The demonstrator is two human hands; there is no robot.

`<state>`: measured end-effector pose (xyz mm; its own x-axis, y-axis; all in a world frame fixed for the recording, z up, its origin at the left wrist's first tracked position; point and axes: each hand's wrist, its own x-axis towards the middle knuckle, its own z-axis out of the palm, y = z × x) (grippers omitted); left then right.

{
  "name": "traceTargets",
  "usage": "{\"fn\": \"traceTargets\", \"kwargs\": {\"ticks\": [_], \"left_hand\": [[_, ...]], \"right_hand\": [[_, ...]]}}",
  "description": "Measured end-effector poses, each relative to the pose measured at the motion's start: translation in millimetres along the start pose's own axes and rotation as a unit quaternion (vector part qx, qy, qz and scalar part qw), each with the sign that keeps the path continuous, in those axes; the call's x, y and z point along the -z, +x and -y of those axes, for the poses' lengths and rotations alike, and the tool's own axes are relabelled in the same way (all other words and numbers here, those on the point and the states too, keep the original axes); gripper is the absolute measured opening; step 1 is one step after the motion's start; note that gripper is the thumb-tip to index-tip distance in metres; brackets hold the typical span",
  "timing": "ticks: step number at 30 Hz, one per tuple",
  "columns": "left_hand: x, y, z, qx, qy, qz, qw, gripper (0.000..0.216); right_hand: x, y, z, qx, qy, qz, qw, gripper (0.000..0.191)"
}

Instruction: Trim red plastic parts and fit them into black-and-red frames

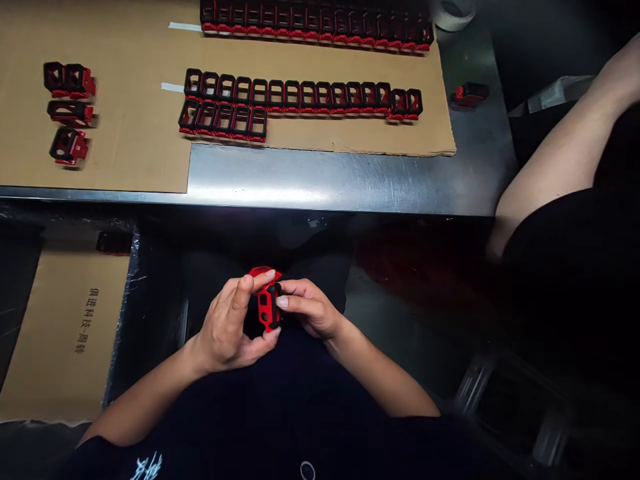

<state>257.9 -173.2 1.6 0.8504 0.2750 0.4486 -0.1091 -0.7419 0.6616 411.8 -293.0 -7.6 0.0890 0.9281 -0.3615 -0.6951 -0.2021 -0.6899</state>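
Note:
Above my lap, in front of the dark shirt, I hold a small red and black frame part (265, 308) between both hands. My left hand (227, 327) grips it from the left, with fingers along its top and the thumb at its lower end. From the right, my right hand (313, 310) pinches its black edge between thumb and fingertips. The part stands roughly upright, its red side with cut-out holes facing left. Fingers cover some of its edges.
Rows of similar red and black frames (300, 97) stand on cardboard (135, 133) over a metal table (325, 177). Several more sit at the left. One single frame (470, 95) and a tape roll (454, 13) lie right. Another person's arm (565, 147) rests at the right.

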Motion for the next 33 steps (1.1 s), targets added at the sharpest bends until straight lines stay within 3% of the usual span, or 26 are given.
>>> {"fn": "traceTargets", "kwargs": {"ticks": [9, 17, 21, 28, 31, 33], "left_hand": [[-0.3, 7.1, -6.3, 0.108, 0.041, -0.017, 0.993, 0.115], [-5.1, 5.1, -1.4, 0.062, -0.001, -0.012, 0.998, 0.116], [-5.4, 0.6, 0.6, 0.066, -0.012, -0.014, 0.998, 0.114], [-11.7, -6.5, 9.2, 0.099, 0.008, 0.012, 0.995, 0.098], [-10.3, -10.6, 11.9, 0.151, -0.036, 0.009, 0.988, 0.087], [-6.8, -12.7, 13.1, 0.208, -0.155, 0.025, 0.965, 0.079]], "right_hand": [[3.6, 5.3, -13.2, -0.094, 0.114, -0.03, 0.989, 0.037], [3.6, 7.5, -13.0, -0.104, 0.132, -0.013, 0.986, 0.038], [2.2, 8.4, -10.6, -0.067, 0.118, -0.038, 0.99, 0.04], [-17.8, 5.4, 6.3, 0.03, -0.105, -0.122, 0.986, 0.038], [-23.7, 2.0, 14.8, 0.073, -0.227, -0.127, 0.963, 0.027], [-23.6, -0.1, 18.0, 0.132, -0.323, -0.119, 0.929, 0.02]]}}
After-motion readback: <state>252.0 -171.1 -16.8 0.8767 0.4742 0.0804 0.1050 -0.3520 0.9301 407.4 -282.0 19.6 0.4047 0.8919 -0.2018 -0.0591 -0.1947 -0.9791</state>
